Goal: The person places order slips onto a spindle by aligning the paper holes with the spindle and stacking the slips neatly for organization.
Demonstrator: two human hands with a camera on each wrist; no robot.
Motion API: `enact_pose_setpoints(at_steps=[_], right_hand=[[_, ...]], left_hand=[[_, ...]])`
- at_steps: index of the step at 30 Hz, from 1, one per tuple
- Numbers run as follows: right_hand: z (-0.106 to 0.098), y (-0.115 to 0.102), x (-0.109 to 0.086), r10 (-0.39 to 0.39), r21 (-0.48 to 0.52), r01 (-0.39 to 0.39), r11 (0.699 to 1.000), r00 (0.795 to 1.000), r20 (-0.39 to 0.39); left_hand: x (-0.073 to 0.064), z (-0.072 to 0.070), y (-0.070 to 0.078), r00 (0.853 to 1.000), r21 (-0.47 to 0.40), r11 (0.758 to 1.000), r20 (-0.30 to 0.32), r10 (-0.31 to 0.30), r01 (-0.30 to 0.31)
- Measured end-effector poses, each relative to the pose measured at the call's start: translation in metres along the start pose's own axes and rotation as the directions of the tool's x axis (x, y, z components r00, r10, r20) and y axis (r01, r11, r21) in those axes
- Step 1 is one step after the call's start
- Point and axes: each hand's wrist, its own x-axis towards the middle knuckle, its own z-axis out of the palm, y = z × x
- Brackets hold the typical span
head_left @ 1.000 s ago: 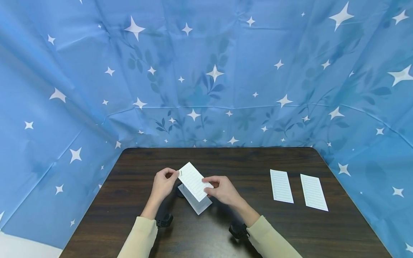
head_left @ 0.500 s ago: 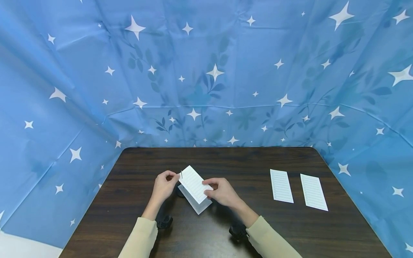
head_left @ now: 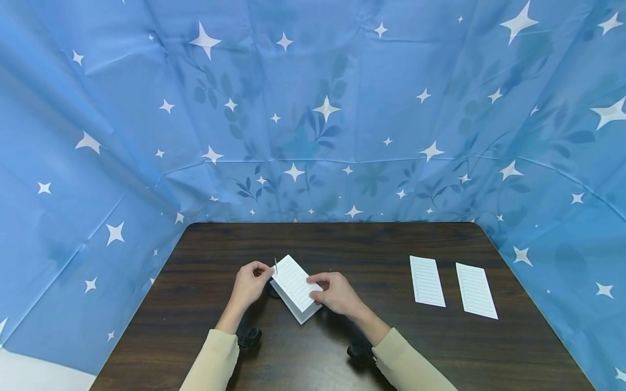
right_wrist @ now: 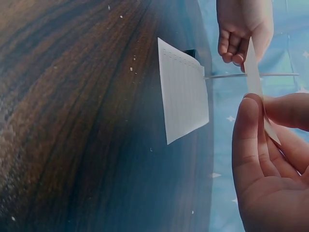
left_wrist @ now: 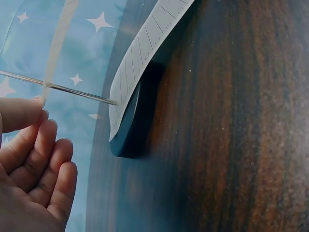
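Observation:
Both hands hold a white lined paper slip (head_left: 292, 279) level above the table. My left hand (head_left: 250, 282) pinches its left corner between thumb and fingertips; my right hand (head_left: 338, 293) pinches the opposite edge. A thin metal spike (left_wrist: 82, 91) passes through the slip near the left fingertips, with its tip sticking up above the paper. That upright belongs to a bill spike whose round black base (left_wrist: 129, 142) stands on the table. Another lined slip (right_wrist: 186, 99) lies low on the base, pierced by the same spike. From the head view the upper slip partly hides it and most of the base.
Two more lined slips, a nearer-centre slip (head_left: 427, 281) and an outer slip (head_left: 476, 290), lie side by side on the right of the dark wood table (head_left: 371, 239). A blue star-patterned cloth (head_left: 313, 136) hangs behind and around the table.
The held slip has moved down the spike, closer to the lower slip, and more of the spike shows above it. Both hands have come slightly down with it.

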Motion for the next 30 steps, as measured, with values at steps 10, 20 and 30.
enact_pose_setpoints(at_steps=[10,20,30], right_hand=[[0.004,0.004,0.000,0.051,-0.062,-0.051,0.997,0.999,0.002],[0.006,0.007,-0.001,0.061,-0.077,-0.060,0.995,0.998,0.002],[0.009,0.014,0.000,0.030,-0.094,-0.031,0.995,1.000,-0.005]], left_hand=[[-0.002,0.001,-0.005,0.999,0.038,0.999,0.035,0.006,-0.007],[-0.001,0.004,-0.006,0.999,0.051,0.999,0.050,-0.001,-0.002],[-0.002,0.007,-0.009,0.999,0.074,0.997,0.052,0.006,-0.010]])
